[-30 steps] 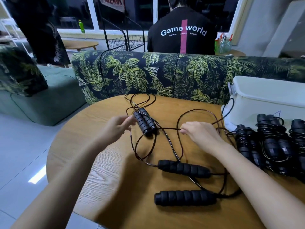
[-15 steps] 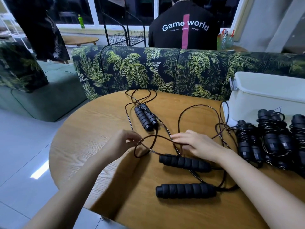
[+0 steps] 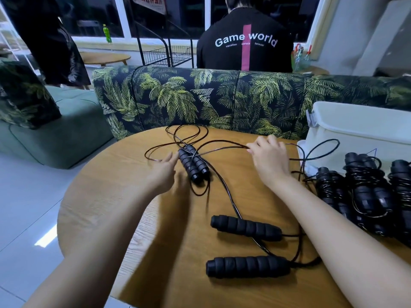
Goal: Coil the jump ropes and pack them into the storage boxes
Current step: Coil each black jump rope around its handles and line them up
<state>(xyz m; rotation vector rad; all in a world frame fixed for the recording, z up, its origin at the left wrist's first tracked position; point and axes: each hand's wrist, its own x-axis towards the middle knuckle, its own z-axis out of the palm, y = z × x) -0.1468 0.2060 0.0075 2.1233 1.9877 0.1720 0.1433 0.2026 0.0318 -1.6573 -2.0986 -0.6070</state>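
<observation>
left hand (image 3: pixel 163 173): fingers straight, empty, just left of paired handles (image 3: pixel 194 166), far centre of table (image 3: pixel 111 196) | right hand (image 3: pixel 270 160): apparently pinching cord (image 3: pixel 222 148), fingertips blurred | cord: thin, light, limp, springy, tangles easily | best hold: those handles, ribbed foam, firm, grippy | storage box (image 3: pixel 367 136): far right

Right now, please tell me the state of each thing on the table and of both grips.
Far pair of black foam handles: side by side, cord uncoiled.
Near two black foam handles: lying apart, rope loose.
Wrapped black jump-rope bundles: coiled, on the round wooden table, not boxed.
White plastic storage box: upright; inside hidden.
Left grip: fingers straight, beside the far handles, holding nothing.
Right grip: pinches the thin black cord.
</observation>
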